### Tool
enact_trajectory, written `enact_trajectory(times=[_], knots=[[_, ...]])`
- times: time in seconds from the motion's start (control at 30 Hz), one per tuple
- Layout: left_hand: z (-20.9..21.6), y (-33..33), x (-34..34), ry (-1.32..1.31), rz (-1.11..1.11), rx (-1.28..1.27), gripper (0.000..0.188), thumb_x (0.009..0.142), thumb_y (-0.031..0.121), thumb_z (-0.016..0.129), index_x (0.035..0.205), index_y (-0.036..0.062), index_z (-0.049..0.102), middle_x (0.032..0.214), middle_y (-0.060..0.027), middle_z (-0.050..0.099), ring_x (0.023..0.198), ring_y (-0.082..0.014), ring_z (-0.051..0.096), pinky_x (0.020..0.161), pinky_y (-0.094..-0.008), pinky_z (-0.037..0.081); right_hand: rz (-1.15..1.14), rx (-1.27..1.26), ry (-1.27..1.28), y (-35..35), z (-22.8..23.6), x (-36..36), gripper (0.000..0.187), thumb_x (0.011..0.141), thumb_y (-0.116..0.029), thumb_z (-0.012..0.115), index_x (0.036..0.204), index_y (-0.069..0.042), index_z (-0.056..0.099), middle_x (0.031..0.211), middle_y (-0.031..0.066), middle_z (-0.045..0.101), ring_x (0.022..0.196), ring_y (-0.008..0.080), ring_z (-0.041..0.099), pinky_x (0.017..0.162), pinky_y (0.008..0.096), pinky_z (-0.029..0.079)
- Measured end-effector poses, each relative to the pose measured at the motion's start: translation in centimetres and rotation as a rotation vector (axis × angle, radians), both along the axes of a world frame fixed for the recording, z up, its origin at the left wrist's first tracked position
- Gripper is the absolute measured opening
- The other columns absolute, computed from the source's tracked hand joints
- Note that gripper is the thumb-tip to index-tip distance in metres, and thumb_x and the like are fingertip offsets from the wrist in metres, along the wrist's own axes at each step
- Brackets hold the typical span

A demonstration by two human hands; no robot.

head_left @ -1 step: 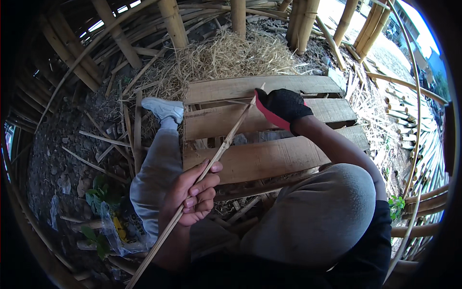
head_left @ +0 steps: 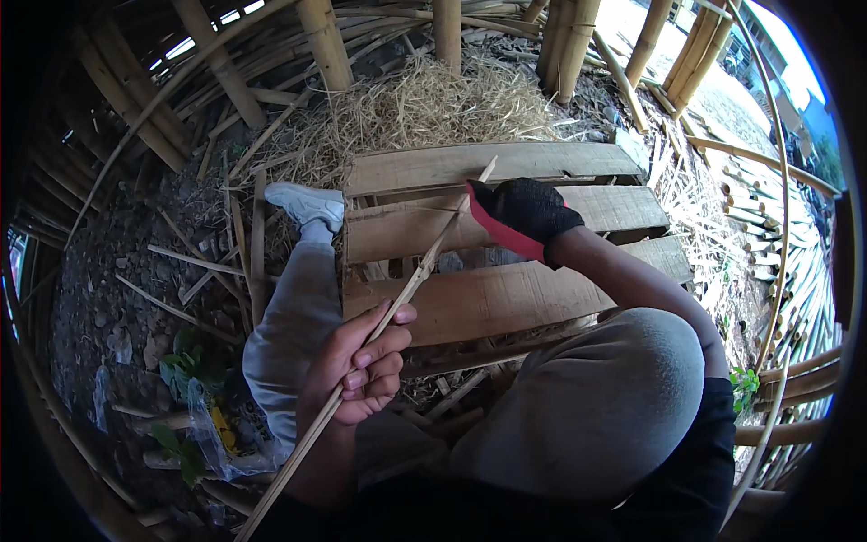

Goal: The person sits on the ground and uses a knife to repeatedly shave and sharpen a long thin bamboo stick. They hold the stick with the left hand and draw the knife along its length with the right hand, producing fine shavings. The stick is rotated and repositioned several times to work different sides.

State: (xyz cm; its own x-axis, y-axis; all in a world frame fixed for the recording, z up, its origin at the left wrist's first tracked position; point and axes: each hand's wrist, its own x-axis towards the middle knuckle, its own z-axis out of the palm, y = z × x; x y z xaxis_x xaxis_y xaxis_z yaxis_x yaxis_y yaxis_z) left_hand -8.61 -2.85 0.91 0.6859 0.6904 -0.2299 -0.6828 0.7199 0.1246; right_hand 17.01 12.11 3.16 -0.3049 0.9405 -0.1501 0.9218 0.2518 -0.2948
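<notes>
My bare left hand [head_left: 363, 369] is closed around a long, thin bamboo strip [head_left: 421, 271]. The strip slants from the lower edge up to a pointed tip over the slatted wooden bench. A small node shows partway along it. Near that tip is my right hand [head_left: 526, 217], in a black glove with a red palm, closed with its thumb side against the strip. A thin, narrow sliver [head_left: 435, 209] juts out to the left of the strip at the thumb; I cannot tell what it is. The inside of the gloved hand is hidden.
Wide planks form the low bench [head_left: 479, 303] between my legs. Behind it lies a heap of pale shavings [head_left: 433, 104] below upright bamboo posts [head_left: 325, 45]. Cut bamboo poles [head_left: 795, 298] are stacked at the right. Clear plastic [head_left: 212, 434] and loose sticks litter the left ground.
My right hand has slid a little down along the strip, toward me and left, so more of the pointed tip shows. The thin sliver moved with it. My left hand stays put.
</notes>
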Motion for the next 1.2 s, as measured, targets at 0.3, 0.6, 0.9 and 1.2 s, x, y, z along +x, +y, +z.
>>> enact_trajectory(times=[0.3,0.6,0.9,1.2], knots=[[-0.4,0.1,-0.1,-0.036,0.000,-0.017,0.017,0.112,0.021,0.030,0.110,0.0064,0.039,0.058,0.0050,0.041,0.035,-0.0012,0.034,0.031,-0.0165,0.022,0.165,0.005,0.131,1.7,-2.1,0.0,0.067,0.106,-0.051,0.025,0.092,-0.007,0.073,0.073,0.0148,0.070,0.083,0.0340,0.071,0.090,0.0429,0.052],[-0.8,-0.2,-0.5,-0.093,0.010,-0.014,0.019,0.112,0.018,0.023,0.112,0.0045,0.037,0.058,0.0022,0.042,0.035,-0.0047,0.038,0.031,-0.0171,0.026,0.253,0.217,-0.104,-2.2,0.0,-1.7,0.051,0.106,-0.045,0.030,0.120,-0.010,0.064,0.084,0.0195,0.072,0.078,0.0395,0.070,0.072,0.0521,0.055],[0.2,-0.6,-0.3,0.009,0.008,-0.001,0.020,0.112,0.020,0.025,0.111,0.0047,0.037,0.058,0.0034,0.041,0.035,-0.0028,0.035,0.032,-0.0172,0.023,0.319,0.276,-0.013,-3.0,-0.7,-1.9,0.066,0.105,-0.052,0.026,0.094,-0.006,0.072,0.080,0.0211,0.071,0.077,0.0411,0.069,0.079,0.0512,0.054],[1.3,-0.7,0.1,0.412,-0.036,0.148,0.027,0.111,0.032,0.039,0.104,0.0078,0.047,0.056,0.0080,0.037,0.034,0.0003,0.028,0.032,-0.0165,0.022,0.116,0.083,-0.022,-0.7,0.3,-0.9,0.070,0.106,-0.050,0.026,0.085,-0.003,0.073,0.082,0.0244,0.070,0.084,0.0407,0.069,0.085,0.0507,0.053]])
